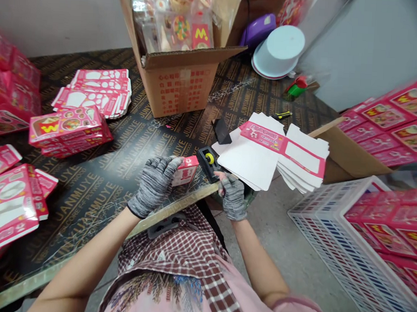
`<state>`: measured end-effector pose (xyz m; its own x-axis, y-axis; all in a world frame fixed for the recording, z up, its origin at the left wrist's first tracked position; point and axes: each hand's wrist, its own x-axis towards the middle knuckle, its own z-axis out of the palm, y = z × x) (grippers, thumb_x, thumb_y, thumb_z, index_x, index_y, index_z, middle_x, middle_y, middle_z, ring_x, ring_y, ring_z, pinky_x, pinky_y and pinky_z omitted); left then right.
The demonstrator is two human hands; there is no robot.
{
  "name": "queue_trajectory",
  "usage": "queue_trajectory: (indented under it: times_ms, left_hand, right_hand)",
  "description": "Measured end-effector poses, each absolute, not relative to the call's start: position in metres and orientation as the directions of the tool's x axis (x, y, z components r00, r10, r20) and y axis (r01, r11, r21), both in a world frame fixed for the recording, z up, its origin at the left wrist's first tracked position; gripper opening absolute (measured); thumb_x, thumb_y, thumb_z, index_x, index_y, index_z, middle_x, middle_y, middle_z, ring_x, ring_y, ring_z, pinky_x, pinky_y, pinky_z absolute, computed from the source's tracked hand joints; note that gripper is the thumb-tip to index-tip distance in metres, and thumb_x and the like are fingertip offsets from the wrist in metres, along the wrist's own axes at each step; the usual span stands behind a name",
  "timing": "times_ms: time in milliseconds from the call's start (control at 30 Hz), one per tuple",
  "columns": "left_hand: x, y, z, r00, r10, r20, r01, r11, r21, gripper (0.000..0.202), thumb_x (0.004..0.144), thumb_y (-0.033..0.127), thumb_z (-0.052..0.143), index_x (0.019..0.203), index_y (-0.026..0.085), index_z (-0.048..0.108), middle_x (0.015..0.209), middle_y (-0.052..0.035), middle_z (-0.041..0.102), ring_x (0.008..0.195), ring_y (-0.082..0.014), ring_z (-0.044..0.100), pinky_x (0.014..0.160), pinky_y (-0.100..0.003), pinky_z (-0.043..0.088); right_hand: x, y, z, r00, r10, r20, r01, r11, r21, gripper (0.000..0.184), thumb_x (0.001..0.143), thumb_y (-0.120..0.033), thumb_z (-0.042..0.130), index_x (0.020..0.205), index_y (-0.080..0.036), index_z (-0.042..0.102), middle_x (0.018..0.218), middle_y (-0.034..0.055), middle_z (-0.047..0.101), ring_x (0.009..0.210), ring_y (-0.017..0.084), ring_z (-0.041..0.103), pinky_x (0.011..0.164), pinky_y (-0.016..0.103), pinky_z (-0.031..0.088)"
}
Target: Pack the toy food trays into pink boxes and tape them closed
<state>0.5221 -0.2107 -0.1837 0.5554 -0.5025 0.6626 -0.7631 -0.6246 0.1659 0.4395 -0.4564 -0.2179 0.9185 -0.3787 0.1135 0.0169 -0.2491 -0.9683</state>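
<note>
My left hand (pixel 157 183), in a grey knit glove, is closed around a small pink and white box (pixel 186 170) at the table's front edge. Just right of the box stands a black tape dispenser (pixel 208 163) with a yellow core. My right hand (pixel 232 195), in a matching glove with bare fingertips, is at the dispenser's near end. Its fingers are curled together, and whatever is in them is too small or hidden to make out. Flat white and pink carton blanks (pixel 251 151) lie fanned beyond my right hand.
An open cardboard box (pixel 182 91) full of bagged toy food stands at the back. Pink cartons (pixel 69 126) and cut-out sleeves (pixel 95 90) are piled left. At right are a white plastic crate (pixel 326 219) of pink boxes, a light blue tub (pixel 282 45) and a yellow cutter (pixel 282 115).
</note>
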Motion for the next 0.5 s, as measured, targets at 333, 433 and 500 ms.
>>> queue_trajectory:
  times_ms: [333,433,500]
  left_hand:
    - [0.518,-0.201,-0.184,0.468,-0.583,0.664,-0.833,-0.543,0.110,0.038,0.095,0.016,0.045,0.128,0.017,0.063,0.127,-0.0160,0.069,0.115,-0.0264,0.065,0.095,-0.044,0.051]
    - [0.515,-0.205,-0.181,0.499,-0.563,0.659,-0.813,-0.567,0.131,0.033,0.096,0.027,0.050,0.123,0.019,0.068,0.126,-0.0167,0.070,0.111,-0.0285,0.066,0.091,-0.046,0.050]
    - [0.515,-0.212,-0.181,0.530,-0.476,0.702,-0.786,-0.587,0.195,0.029,0.096,0.033,0.053,0.114,0.019,0.072,0.118,-0.0159,0.072,0.104,-0.0280,0.067,0.088,-0.044,0.050]
  right_hand:
    - [0.472,-0.390,-0.168,0.952,0.275,-0.131,-0.246,0.439,-0.864,0.039,0.078,-0.050,0.071,0.091,-0.015,0.077,0.036,-0.0121,0.026,0.035,0.006,0.016,0.039,0.021,0.019]
    - [0.475,-0.391,-0.174,0.952,0.271,-0.140,-0.252,0.436,-0.864,0.038,0.076,-0.055,0.072,0.078,-0.017,0.073,0.035,-0.0119,0.026,0.034,0.006,0.018,0.037,0.021,0.020]
    - [0.474,-0.393,-0.174,0.968,0.216,-0.126,-0.196,0.337,-0.921,0.047,0.077,-0.062,0.069,0.061,-0.018,0.066,0.034,-0.0093,0.029,0.033,0.006,0.023,0.037,0.022,0.021]
